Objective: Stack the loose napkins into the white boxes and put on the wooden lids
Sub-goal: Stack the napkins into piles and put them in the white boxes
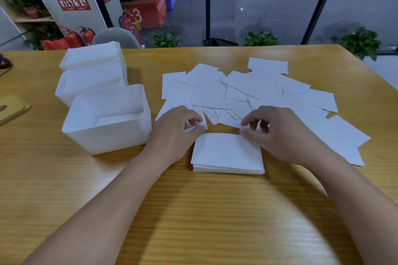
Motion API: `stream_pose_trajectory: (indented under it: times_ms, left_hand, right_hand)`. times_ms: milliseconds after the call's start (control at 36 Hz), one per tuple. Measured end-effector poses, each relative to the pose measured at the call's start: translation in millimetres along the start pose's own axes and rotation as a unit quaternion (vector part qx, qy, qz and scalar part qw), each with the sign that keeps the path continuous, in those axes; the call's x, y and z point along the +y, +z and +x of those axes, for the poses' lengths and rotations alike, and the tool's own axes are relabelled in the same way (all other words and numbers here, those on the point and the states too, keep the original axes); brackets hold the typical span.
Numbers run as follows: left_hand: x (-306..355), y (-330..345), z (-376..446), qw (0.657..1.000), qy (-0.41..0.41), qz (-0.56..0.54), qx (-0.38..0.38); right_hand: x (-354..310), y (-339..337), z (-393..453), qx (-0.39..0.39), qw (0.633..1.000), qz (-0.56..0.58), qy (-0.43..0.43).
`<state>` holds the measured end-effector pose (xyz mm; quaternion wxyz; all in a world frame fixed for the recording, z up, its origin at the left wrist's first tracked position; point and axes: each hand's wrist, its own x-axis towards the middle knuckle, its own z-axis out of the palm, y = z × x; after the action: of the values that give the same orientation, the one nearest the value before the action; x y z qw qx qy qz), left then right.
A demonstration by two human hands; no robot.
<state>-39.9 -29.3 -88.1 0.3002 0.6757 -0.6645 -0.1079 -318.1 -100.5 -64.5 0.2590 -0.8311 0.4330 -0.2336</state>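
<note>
Centrally, at 6 o'clock of the paper spread: one squared napkin stack (227, 154), flat on the wooden table (193, 211), long axis running 9 to 3 o'clock, edges roughly aligned with the table's near edge.

Loose napkins (247, 90): many single white sheets, overlapping, scattered from 12 to 3 o'clock of the stack, corners pointing every way.

Left hand (176, 133): at 10 o'clock of the stack, fingers curled, thumb and fingertips pinching the corner of a loose sheet.

Right hand (277, 133): at 2 o'clock of the stack, fingers curled, thumb and forefinger pinching the edge of a loose sheet just above the stack's far right corner.

White boxes: three, in a row at 9 to 11 o'clock, touching or nearly so. Nearest box (107, 122) holds a shallow layer of napkins; middle box (90, 84) and far box (94, 56) are filled near the rim.

Wooden lid (13, 109): at the left table edge, 9 o'clock, partly out of view.
</note>
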Motion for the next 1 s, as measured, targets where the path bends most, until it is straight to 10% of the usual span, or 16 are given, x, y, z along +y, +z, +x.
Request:
stream_pose_trajectory:
  times_ms: [306,750,1000]
  left_hand:
    - [0.1,-3.1,9.3,0.994,0.043,0.102,-0.006]
    - [36.5,-14.1,-10.6,0.957,0.072,-0.281,0.017]
    - [32.3,-13.5,-15.1,0.964,0.089,-0.246,0.035]
  right_hand:
    - [-7.1,10.1,-1.9,-0.016,0.999,-0.019,-0.028]
    - [-11.2,22.3,0.7,0.095,0.989,-0.013,-0.115]
    - [-13.8,18.9,-0.1,0.12,0.987,0.014,-0.107]
